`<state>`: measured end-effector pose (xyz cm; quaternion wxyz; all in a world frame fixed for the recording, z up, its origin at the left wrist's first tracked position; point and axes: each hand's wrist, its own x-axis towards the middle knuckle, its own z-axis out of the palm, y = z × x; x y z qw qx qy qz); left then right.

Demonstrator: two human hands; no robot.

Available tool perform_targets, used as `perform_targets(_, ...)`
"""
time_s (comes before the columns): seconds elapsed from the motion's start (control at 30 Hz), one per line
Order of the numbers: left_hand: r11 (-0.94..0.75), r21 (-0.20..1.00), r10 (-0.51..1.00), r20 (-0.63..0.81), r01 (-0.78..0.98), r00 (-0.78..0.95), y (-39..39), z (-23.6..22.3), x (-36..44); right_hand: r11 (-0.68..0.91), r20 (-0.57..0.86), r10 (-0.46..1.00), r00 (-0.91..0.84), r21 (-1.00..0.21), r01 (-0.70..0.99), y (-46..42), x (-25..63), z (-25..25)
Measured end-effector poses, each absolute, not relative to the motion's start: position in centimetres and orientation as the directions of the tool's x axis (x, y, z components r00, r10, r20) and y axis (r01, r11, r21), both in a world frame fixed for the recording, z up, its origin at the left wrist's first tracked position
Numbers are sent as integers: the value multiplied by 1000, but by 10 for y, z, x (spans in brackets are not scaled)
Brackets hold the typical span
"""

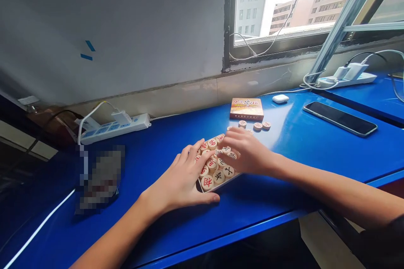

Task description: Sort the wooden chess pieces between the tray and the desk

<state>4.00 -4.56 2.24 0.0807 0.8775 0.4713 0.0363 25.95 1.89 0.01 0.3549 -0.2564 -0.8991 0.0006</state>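
Observation:
A shallow white tray (221, 184) of round wooden Chinese chess pieces with red and black characters lies on the blue desk. My left hand (184, 176) grips its left end, thumb along the near side and fingers over the far edge. From the right, my right hand (249, 153) reaches over the tray with its fingers curled around a Chinese chess piece (218, 152) at the fingertips. Its fingers hide part of the tray's far right side. Beyond that hand, several loose pieces (258, 126) lie on the desk, some partly covered.
An orange-brown cardboard box (246, 109) stands behind the loose pieces. Further right are a white earphone case (280, 98) and a phone (340, 118). Power strips (116, 128) with cables lie at the left and far right. The desk's front edge (240, 233) runs below my arms.

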Motion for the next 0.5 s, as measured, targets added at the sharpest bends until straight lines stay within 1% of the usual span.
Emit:
perform_targets(0.07,-551,181,827,-13,815,562,-46,23,42,923,618,369,-694,-155,352,0,244,-3)
perform_targets(0.13,-558,180,823,-11,810,569,-47,23,43,936,623,339,-704,-154,315,-10,236,-6)
perform_targets(0.3,-568,176,817,2,804,577,-47,21,41,921,615,383,-689,-195,337,-8,234,-8)
perform_targets(0.5,-546,167,830,-26,821,557,-47,22,41,901,624,428,-654,-242,360,-3,239,-8)
